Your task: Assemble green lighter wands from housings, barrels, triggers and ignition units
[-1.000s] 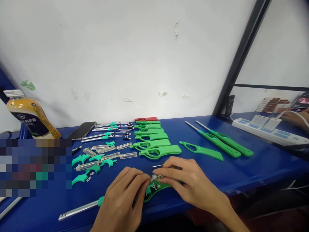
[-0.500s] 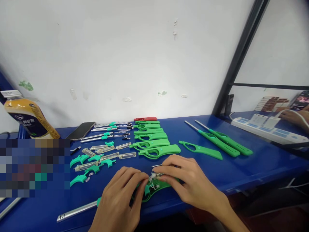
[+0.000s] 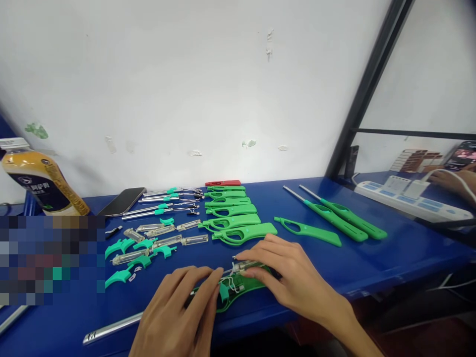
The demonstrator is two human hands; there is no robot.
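A green lighter shell [image 3: 243, 286] lies at the table's front edge, with white wires [image 3: 233, 284] and a teal trigger [image 3: 223, 292] in it. My right hand [image 3: 293, 272] pinches a clear fuel tank [image 3: 247, 265] over the shell. My left hand [image 3: 182, 307] is closed at the shell's left part, its fingertips at a thin piece beside the tank; what they grip is mostly hidden. A silver tube [image 3: 111, 328] sticks out to the left from under my left hand.
Green shells [image 3: 241, 221], a red shell [image 3: 223, 183], clear tanks [image 3: 128, 257], teal triggers [image 3: 118, 278] and metal tubes [image 3: 143, 213] lie behind. Two long lighters [image 3: 336, 221] are at right, near a power strip [image 3: 412, 198]. A phone [image 3: 123, 202] and bottle [image 3: 44, 178] stand left.
My left hand has shifted slightly left and down, its fingertips drawing back from the tank's end. My right hand still holds the tank, which shows more now.
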